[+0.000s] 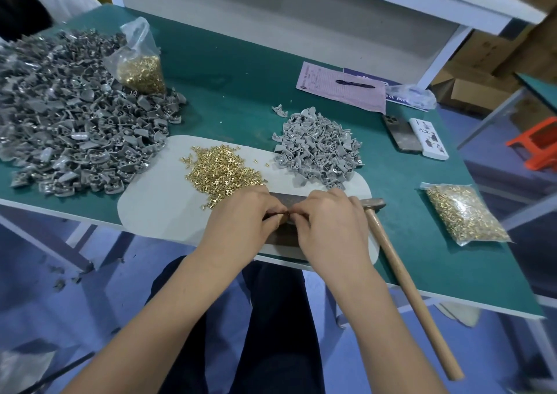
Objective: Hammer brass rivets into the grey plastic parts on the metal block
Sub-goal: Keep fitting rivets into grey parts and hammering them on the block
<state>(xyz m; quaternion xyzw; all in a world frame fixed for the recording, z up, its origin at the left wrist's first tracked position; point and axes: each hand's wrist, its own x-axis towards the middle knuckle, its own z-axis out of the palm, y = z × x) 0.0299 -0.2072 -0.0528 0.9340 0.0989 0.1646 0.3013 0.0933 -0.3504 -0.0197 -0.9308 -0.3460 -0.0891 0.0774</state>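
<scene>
A small factory assembly bench, by the look of it: a green-topped table [241, 62] heaped with grey plastic parts [69, 113], loose brass rivets [220, 170] and more in plastic bags [465, 213]. A wooden-handled hammer [404, 270] lies at the edge (plain hand work here), a form with a pen [343, 88] sits further back, and cardboard boxes [482, 71] are stacked behind white shelving [301, 5].

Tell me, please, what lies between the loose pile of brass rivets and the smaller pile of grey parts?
In the head view, only bare pale mat separates the loose brass rivets from the smaller grey parts pile.
</scene>
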